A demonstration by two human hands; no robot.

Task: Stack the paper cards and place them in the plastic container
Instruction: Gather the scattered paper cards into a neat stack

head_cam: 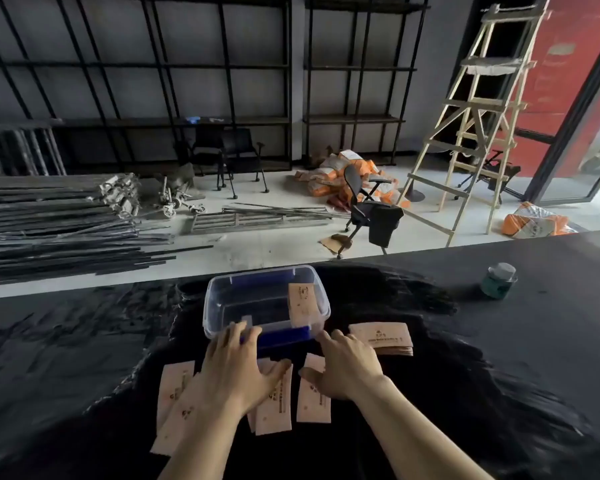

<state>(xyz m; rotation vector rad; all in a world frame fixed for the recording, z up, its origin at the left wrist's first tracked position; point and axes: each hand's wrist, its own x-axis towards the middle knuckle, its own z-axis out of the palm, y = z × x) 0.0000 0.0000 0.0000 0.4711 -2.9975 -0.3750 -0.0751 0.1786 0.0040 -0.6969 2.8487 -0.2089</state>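
Observation:
A clear plastic container [212,308] with blue clips stands on the black table, with one tan paper card [302,303] leaning inside against its right wall. Several tan cards lie loose on the table in front of it, among them one at the left [172,389], one in the middle [274,410] and one on the right [311,403]. My left hand [238,370] rests flat with fingers spread over the middle cards, fingertips near the container's front edge. My right hand [347,367] lies spread over the right card. A stack of cards [381,337] sits to the right.
A small green-lidded jar [498,280] stands at the table's far right. Beyond the table's far edge [118,289] the floor holds metal bars, office chairs, orange sacks and a wooden ladder [471,126].

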